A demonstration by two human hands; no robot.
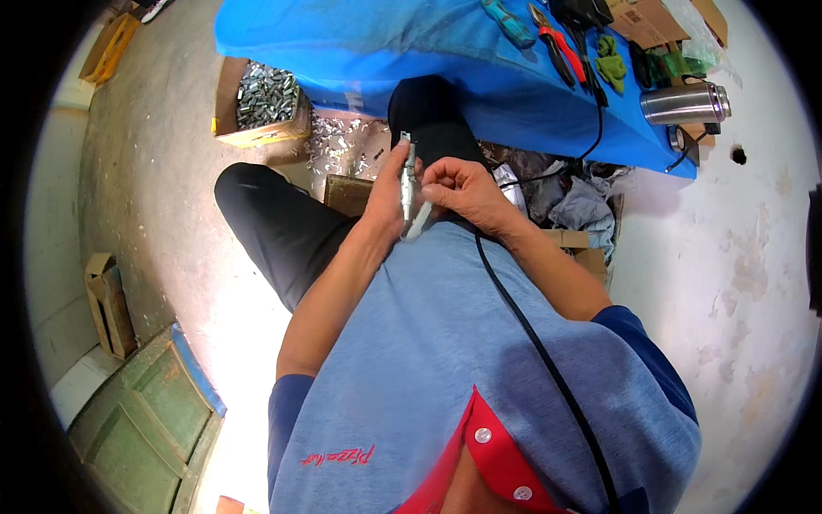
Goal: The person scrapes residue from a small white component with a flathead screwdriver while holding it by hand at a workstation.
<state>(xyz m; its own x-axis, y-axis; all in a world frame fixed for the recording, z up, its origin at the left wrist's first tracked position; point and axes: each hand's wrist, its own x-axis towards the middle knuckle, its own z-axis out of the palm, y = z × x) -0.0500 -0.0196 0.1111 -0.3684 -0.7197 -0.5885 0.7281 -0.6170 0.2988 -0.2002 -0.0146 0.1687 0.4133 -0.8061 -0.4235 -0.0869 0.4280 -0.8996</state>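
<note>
Above my lap, my left hand [387, 189] grips a narrow, pale metal part [408, 183] with notches along its length. The part points away from me, its far end showing past my thumb. Close beside it is my right hand [465, 193], with thumb and forefinger pinched together. Below that pinch hangs a whitish strip [419, 221], blurred, its lower end near my shirt. It appears to be held by the right hand. The fingers of my left hand behind the metal part are mostly hidden.
A cardboard box [295, 125] of small metal pieces stands beside the blue-covered table [385, 38]. On the table lie red-handled pliers [559, 48], a teal-handled tool [510, 26] and a steel flask [684, 104]. White scraps [340, 138] litter the floor. A black cable [536, 340] crosses my shirt.
</note>
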